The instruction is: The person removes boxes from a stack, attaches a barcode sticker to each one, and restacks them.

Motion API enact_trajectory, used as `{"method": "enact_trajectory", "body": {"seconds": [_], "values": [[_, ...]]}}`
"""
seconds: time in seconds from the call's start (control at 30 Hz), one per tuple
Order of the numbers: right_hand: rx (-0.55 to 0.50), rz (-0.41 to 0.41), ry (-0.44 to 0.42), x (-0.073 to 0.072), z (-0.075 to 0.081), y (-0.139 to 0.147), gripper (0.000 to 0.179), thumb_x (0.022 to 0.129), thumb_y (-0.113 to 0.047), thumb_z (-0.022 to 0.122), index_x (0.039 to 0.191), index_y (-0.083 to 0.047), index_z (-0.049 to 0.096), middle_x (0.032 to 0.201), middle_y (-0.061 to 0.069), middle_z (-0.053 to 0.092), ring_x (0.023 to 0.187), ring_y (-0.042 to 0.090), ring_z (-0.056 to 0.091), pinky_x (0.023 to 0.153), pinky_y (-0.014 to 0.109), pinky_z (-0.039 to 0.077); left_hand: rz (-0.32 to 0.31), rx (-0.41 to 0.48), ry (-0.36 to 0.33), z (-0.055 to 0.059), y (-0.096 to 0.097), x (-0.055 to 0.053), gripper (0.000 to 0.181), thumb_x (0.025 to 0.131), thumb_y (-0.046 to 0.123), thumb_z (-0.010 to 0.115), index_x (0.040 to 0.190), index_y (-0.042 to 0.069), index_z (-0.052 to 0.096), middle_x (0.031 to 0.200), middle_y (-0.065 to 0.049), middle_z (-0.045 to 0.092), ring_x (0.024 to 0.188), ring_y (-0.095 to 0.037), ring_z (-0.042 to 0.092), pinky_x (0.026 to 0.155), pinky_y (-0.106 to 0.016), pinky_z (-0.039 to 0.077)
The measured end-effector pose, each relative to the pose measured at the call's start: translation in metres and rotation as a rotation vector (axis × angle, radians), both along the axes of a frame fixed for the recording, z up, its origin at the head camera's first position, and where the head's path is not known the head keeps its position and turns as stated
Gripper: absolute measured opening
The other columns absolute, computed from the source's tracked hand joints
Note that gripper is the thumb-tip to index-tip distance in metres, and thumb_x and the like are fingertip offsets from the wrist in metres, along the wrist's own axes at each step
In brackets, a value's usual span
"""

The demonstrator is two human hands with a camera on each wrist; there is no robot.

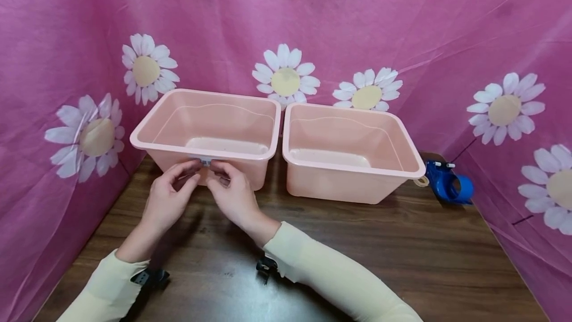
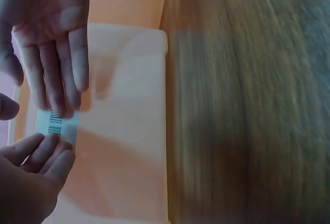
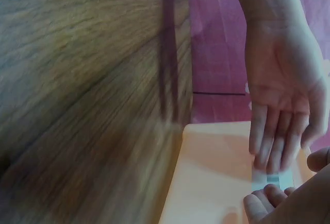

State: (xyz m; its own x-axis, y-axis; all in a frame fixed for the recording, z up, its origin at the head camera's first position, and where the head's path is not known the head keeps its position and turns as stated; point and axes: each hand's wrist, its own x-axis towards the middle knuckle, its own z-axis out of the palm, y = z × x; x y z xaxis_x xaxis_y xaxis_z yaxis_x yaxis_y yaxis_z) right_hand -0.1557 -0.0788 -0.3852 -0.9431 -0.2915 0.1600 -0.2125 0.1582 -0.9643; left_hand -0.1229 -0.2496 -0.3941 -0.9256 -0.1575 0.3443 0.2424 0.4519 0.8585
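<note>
A white barcode label (image 1: 205, 161) is on the front wall of the left pink plastic bin (image 1: 156, 155), just below its rim. My left hand (image 1: 167, 195) touches the label's left part with its fingertips, and my right hand (image 1: 234, 193) touches its right part. In the left wrist view the black bars show on the label (image 2: 55, 123) between both sets of fingertips. The right hand (image 2: 51, 33) there has nearly straight fingers. In the right wrist view, the left hand (image 3: 281, 90) also extends its fingers onto the label. Fingers partly cover the label.
A second pink bin (image 1: 339, 183) stands right of the first, close beside it. Beyond it lie a blue tape dispenser (image 1: 447, 183) and a small tan ring (image 1: 421, 181). Pink flowered cloth (image 1: 313, 9) hangs behind the dark wooden table (image 1: 402, 252).
</note>
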Motion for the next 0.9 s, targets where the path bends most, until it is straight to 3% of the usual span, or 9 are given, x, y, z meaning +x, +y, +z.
{"method": "enact_trajectory", "body": {"seconds": [0.27,0.47,0.63,0.73,0.9], "values": [[0.006,-0.018,-0.025,-0.002,-0.001,0.022,0.039,0.103,-0.008,0.067,0.141,-0.003,0.074,0.14,0.013,0.078,0.135,0.03,0.073,0.119,0.04,0.059,0.077,-0.004,-0.02,0.003,-0.012,0.005,0.038,0.107,0.004,0.073,0.144,-0.005,0.07,0.147,-0.027,0.071,0.11,0.027,0.06,0.095,0.004,0.046],[0.011,0.048,-0.021,0.0,-0.003,0.021,0.04,0.105,-0.01,0.069,0.143,-0.002,0.072,0.146,0.014,0.076,0.137,0.035,0.072,0.12,0.047,0.058,0.004,-0.023,-0.013,-0.001,-0.008,0.009,0.036,0.108,0.004,0.072,0.143,-0.002,0.072,0.144,-0.025,0.073,0.113,0.023,0.063,0.096,0.002,0.049],[0.031,0.093,-0.017,0.001,0.001,0.009,0.042,0.106,-0.012,0.068,0.147,-0.006,0.071,0.151,0.01,0.073,0.139,0.034,0.072,0.117,0.04,0.06,-0.074,0.016,0.012,0.0,0.004,0.005,0.035,0.108,0.002,0.07,0.142,-0.005,0.071,0.144,-0.027,0.071,0.117,0.019,0.065,0.098,-0.001,0.051],[0.036,0.096,-0.033,0.0,0.002,0.006,0.044,0.106,-0.014,0.068,0.15,-0.006,0.069,0.153,0.011,0.072,0.14,0.033,0.071,0.118,0.037,0.059,-0.067,0.034,0.015,0.001,0.005,0.003,0.035,0.108,0.002,0.07,0.142,-0.006,0.071,0.143,-0.028,0.071,0.117,0.019,0.065,0.098,-0.001,0.051],[0.007,0.07,-0.044,-0.004,0.002,0.008,0.043,0.106,-0.012,0.069,0.147,-0.003,0.07,0.151,0.012,0.073,0.141,0.032,0.07,0.12,0.042,0.058,-0.009,0.027,-0.008,0.003,0.0,0.003,0.035,0.108,0.004,0.071,0.142,-0.005,0.071,0.143,-0.027,0.073,0.114,0.022,0.063,0.097,0.001,0.049]]}}
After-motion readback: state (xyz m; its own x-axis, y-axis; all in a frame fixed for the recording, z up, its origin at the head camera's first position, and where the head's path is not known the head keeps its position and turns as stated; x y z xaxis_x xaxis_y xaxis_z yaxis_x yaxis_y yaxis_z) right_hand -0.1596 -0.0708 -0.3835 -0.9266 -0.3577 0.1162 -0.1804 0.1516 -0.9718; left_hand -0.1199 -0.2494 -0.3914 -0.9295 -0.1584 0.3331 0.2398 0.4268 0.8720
